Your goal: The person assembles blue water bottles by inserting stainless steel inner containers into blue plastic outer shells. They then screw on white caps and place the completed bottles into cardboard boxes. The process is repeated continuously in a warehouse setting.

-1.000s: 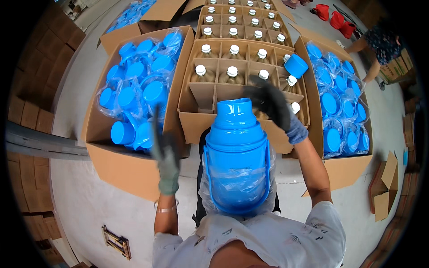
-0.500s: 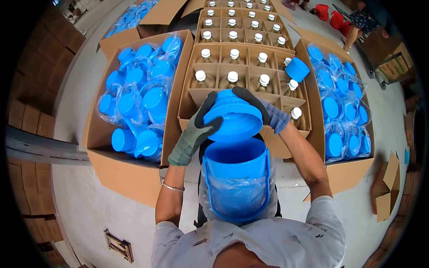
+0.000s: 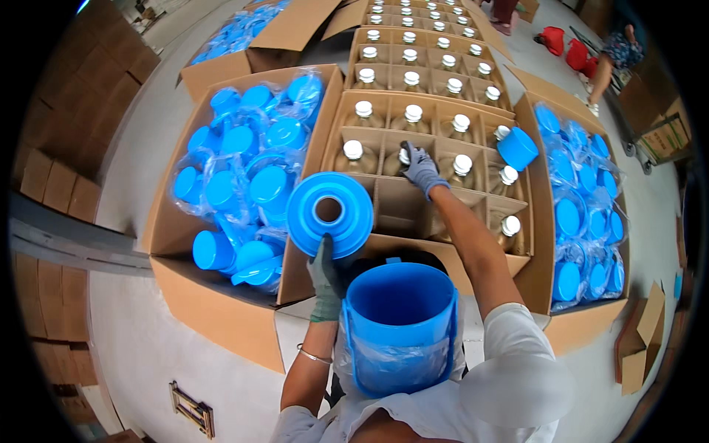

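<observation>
My left hand (image 3: 325,279), in a grey-green glove, grips the rim of a round blue lid (image 3: 297,210) with a hole in its middle. The lid is tilted up above the carton's corner. My gloved right hand (image 3: 423,171) reaches into a divided carton (image 3: 436,251), its fingers closed around the white-capped top of a bottle (image 3: 403,156), mostly hidden by the hand. A blue bucket (image 3: 402,338) with a handle stands uncovered close to my body, clear plastic film around its lower part.
Open cartons of bagged blue containers flank the bottles, on the left (image 3: 241,140) and right (image 3: 567,218). A blue cup (image 3: 518,150) sits on the carton's right side. More bottle cartons (image 3: 443,63) stand behind. A small wooden frame (image 3: 192,410) lies on the floor.
Both hands held the lid above the bucket. Now the left hand alone has it, turned and moved left, and the right hand has gone forward onto a bottle.
</observation>
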Demonstrator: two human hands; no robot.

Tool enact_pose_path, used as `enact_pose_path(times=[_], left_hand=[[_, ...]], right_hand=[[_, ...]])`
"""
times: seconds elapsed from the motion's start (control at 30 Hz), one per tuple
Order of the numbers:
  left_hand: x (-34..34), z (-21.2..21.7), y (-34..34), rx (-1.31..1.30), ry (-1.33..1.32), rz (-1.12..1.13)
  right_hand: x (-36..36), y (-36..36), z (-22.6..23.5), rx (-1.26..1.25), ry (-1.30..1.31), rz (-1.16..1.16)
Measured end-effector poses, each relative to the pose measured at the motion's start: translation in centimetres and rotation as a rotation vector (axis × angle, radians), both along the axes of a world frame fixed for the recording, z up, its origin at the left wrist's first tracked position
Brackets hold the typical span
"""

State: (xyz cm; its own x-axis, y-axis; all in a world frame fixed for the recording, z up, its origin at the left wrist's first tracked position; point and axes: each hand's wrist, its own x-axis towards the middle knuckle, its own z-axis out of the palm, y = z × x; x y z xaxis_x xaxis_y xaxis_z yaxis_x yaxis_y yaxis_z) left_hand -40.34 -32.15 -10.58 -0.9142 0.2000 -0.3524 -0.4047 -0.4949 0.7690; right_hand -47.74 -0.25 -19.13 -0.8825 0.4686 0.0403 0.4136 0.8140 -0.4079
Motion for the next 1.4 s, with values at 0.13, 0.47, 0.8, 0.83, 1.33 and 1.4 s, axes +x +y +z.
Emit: enact_pose_path(times=[0.13, 0.47, 0.8, 0.83, 1.33, 1.4], left_hand=[[-0.1, 1.9, 0.4, -0.002, 0.005, -0.068], [0.6, 0.5, -0.4, 0.213, 0.007, 0.0], [1.9, 1.1, -3.8, 0.296, 0.19, -0.042], [1.8, 1.4, -3.8, 0.272, 0.218, -0.042], [-1.6, 6.8, -0.2, -0.001, 0.253, -0.392], [-2.3, 7.0, 0.4, -0.079, 0.255, -0.467]], right_hand=[[0.2, 1.2, 1.0, -0.088, 0.077, 0.052], [4.6, 3.5, 24.7, -0.287, 1.042, 0.266], [9.9, 9.6, 33.8, -0.749, 1.038, 0.431], [9.9, 9.0, 33.3, -0.223, 1.093, 0.464], [14.0, -8.8, 21.7, -0.761, 0.36, 0.414], [15.3, -8.8, 21.0, -0.435, 0.398, 0.475]])
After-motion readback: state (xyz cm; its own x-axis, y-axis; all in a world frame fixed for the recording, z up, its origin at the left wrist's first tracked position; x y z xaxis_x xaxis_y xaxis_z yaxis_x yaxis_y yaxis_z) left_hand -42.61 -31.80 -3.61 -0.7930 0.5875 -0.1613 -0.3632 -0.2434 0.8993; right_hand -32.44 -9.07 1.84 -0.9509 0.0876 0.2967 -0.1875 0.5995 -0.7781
